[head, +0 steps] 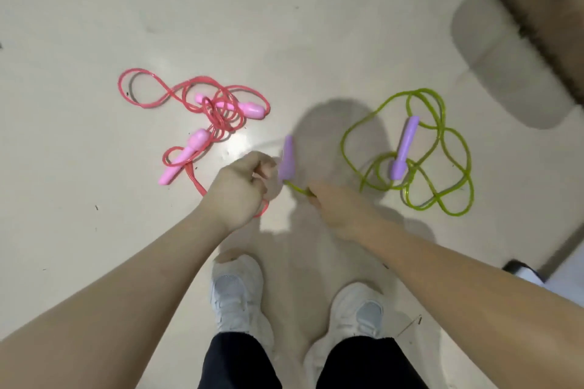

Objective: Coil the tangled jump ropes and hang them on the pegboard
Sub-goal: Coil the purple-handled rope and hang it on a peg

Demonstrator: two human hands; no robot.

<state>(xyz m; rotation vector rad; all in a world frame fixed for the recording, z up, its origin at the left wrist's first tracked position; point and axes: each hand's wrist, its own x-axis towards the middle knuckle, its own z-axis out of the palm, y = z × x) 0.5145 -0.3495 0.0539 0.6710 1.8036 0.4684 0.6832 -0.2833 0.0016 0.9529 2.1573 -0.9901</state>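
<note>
A green jump rope point(420, 167) lies in loose tangled loops on the floor at the right, with one purple handle point(406, 148) lying in the tangle. Its other purple handle point(287, 158) is raised and blurred, and my left hand point(243, 189) grips it with curled fingertips. My right hand point(335, 208) pinches the green cord just below that handle. At the left, a pink jump rope point(218, 107) lies tangled with two pink handles point(189, 151). One pink strand runs under my left hand. The pegboard is out of view.
My two white shoes point(237, 290) stand on the pale floor point(284, 25) below the hands. A brown edge point(537, 19) runs along the upper right. A dark object point(521, 268) sits at the right edge.
</note>
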